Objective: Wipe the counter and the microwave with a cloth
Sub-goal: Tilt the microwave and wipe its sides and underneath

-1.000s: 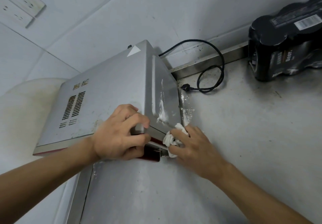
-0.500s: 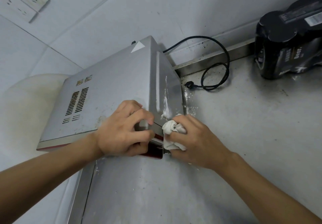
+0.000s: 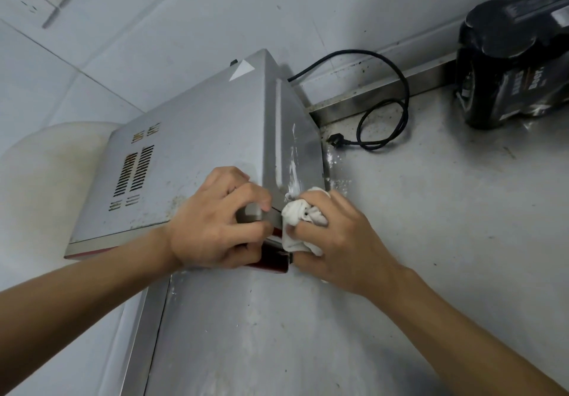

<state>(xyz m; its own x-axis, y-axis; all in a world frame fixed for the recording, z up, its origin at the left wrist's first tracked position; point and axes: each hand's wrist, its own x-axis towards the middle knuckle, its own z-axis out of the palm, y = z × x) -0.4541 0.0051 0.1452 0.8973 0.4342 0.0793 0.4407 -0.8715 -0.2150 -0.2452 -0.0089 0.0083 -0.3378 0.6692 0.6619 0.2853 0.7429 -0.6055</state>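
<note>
microwave is showing silver-grey, red trim running along the front edge, dark vent slots sitting in rows, white streaks smearing the side panel. cloth is reading white. counter is looking dull steel grey with white specks. cord and shrink-wrapped pack are both showing black, the pack carrying pale lettering.

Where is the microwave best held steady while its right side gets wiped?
On the microwave, grip the front top corner from above, on the left, I'd judge: the left hand curls over that edge, which leaves the smeared right wall free for the right hand pressing the white cloth. The flat top offers no handle.
</note>
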